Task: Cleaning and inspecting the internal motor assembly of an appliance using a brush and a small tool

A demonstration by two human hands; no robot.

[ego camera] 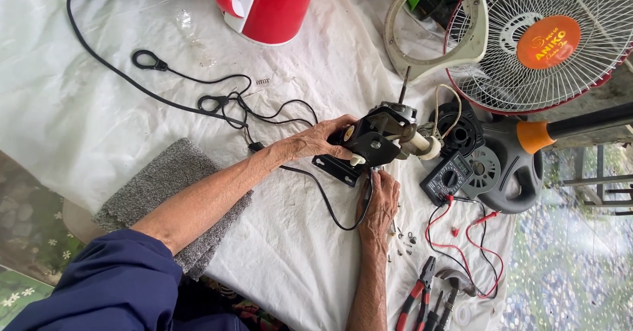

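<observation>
My left hand (pixel 320 140) grips the side of a black fan motor unit (pixel 382 133) with a metal shaft sticking up and a white plastic neck, holding it over the white cloth. Below the motor, my right hand (pixel 378 202) is closed around a thin tool whose tip reaches the motor's underside; a black wire runs past the palm. A black bracket (pixel 336 167) lies under the motor.
A black multimeter (pixel 448 178) with red and black leads lies to the right, by a black fan base (pixel 508 173). Fan grille (pixel 547 34), cream ring, red kettle (pixel 264 4), grey cloth (pixel 165 192), pliers (pixel 415 295), loose screws and a long black cord surround the work.
</observation>
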